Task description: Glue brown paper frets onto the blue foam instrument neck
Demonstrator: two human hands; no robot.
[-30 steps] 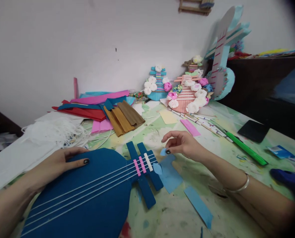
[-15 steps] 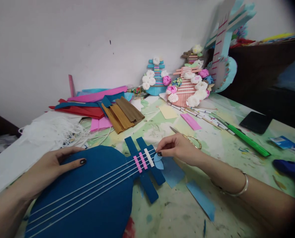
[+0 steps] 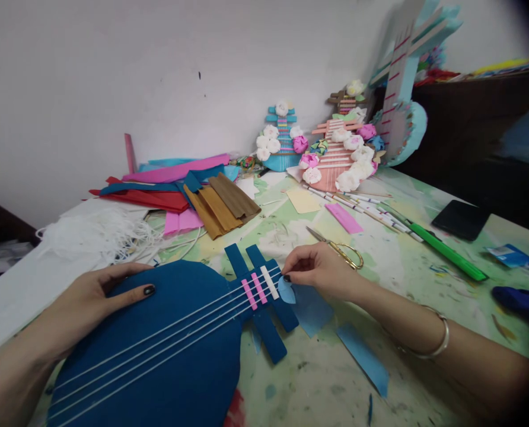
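Note:
A dark blue lute-shaped craft (image 3: 171, 332) lies on the table, with white strings running along its body and neck. My left hand (image 3: 93, 302) grips its upper left edge, thumb on the face and the other fingers along the rim. At the head end, my right hand (image 3: 315, 270) is closed in a pinch on a small light blue paper petal (image 3: 286, 290). Two pink strips (image 3: 254, 289) and a white strip (image 3: 270, 282) cross the strings next to it. Blue pegs stick out on both sides of the neck. Gold-handled scissors (image 3: 347, 254) lie just behind my right hand.
Light blue paper pieces (image 3: 363, 359) lie right of the neck. Folded coloured paper (image 3: 222, 204) and a heap of white string (image 3: 95, 237) are at the left back. Decorated small lutes (image 3: 280, 139) stand by the wall. Pens, a green box cutter (image 3: 446, 252) and a black phone-like slab (image 3: 461, 219) lie right.
The light blue paper at my right fingertips showed two overlapping petals; now one petal shape shows. My left hand stays in place on the craft. The view has shifted slightly.

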